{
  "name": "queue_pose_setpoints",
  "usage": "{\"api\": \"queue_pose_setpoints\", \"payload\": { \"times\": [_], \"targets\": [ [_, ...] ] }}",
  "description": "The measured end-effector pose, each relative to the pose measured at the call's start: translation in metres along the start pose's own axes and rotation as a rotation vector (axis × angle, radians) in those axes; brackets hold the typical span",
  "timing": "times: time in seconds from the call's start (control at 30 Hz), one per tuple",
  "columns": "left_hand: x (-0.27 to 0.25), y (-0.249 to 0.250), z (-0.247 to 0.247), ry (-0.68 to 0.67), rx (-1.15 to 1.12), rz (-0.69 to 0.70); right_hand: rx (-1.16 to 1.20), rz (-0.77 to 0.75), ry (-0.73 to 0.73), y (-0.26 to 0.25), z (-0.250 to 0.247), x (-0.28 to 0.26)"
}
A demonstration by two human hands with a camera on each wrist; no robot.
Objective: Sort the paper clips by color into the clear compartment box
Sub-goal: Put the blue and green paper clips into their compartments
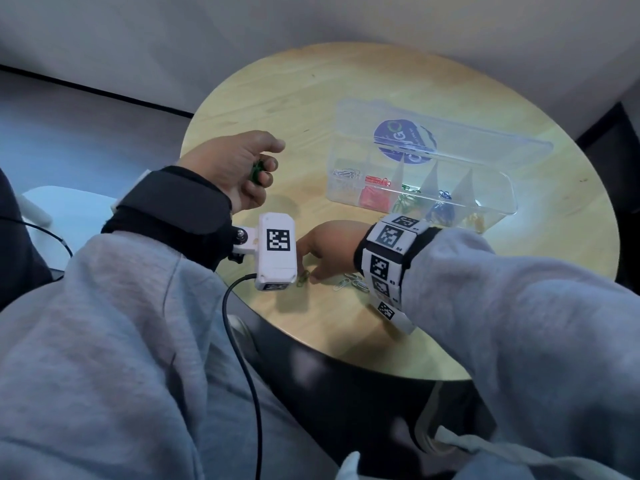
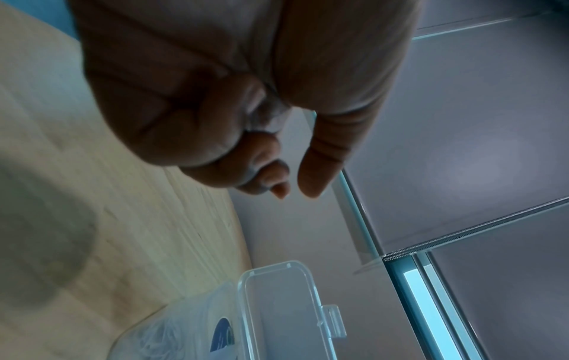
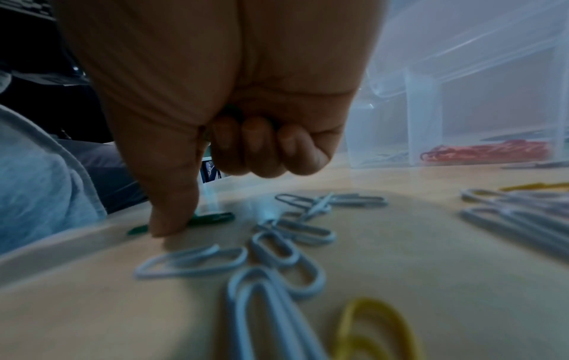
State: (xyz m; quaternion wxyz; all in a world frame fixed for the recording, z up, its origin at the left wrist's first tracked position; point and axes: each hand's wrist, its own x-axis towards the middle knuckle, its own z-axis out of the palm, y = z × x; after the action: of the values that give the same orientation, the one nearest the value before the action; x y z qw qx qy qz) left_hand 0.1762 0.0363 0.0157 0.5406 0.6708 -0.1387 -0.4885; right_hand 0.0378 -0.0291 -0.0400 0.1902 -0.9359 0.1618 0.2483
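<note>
The right hand presses 1 fingertip on a green paper clip near the table edge, likely dragging it free; its other fingers curl. The raised left hand cups green clips, likely bound for the clear compartment box.

Left hand: raised, palm up, fingers curled, gripping something green.
Right hand: low, three fingers curled, thumb pressing down.
</note>
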Motion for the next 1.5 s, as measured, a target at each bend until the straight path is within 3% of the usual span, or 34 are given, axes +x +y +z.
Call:
{"api": "queue_pose_setpoints", "payload": {
  "times": [0.17, 0.3, 0.47, 0.53, 0.63, 0.73, 0.87, 1.1, 1.37, 1.5],
  "targets": [
    [0.002, -0.002, 0.000, 0.030, 0.014, -0.008, 0.020, 0.060, 0.050, 0.003, 0.004, 0.001],
    [0.006, -0.007, 0.001, 0.057, 0.066, -0.039, 0.087, 0.102, 0.004, 0.012, 0.002, -0.004],
    [0.010, -0.015, 0.007, 0.085, 0.321, -0.054, 0.183, 0.150, 0.029, 0.024, -0.005, -0.018],
    [0.009, -0.020, 0.014, 0.009, 0.601, -0.037, 0.334, 0.221, 0.081, 0.034, -0.010, -0.024],
    [0.005, -0.032, 0.030, -0.097, 1.070, 0.034, 0.826, 0.321, 0.170, 0.050, -0.016, -0.033],
    [0.004, -0.049, 0.045, -0.138, 1.245, 0.075, 1.181, 0.384, 0.252, 0.060, -0.015, -0.042],
    [0.006, -0.064, 0.061, -0.159, 1.364, 0.052, 1.375, 0.421, 0.278, 0.070, -0.006, -0.051],
    [0.010, -0.073, 0.075, -0.169, 1.474, 0.025, 1.476, 0.347, 0.373, 0.083, 0.008, -0.061],
    [0.012, -0.076, 0.078, -0.164, 1.497, 0.008, 1.525, 0.317, 0.349, 0.089, 0.002, -0.080],
    [0.012, -0.065, 0.072, -0.189, 1.401, 0.002, 1.603, 0.331, 0.326, 0.091, 0.001, -0.086]
  ]
}}
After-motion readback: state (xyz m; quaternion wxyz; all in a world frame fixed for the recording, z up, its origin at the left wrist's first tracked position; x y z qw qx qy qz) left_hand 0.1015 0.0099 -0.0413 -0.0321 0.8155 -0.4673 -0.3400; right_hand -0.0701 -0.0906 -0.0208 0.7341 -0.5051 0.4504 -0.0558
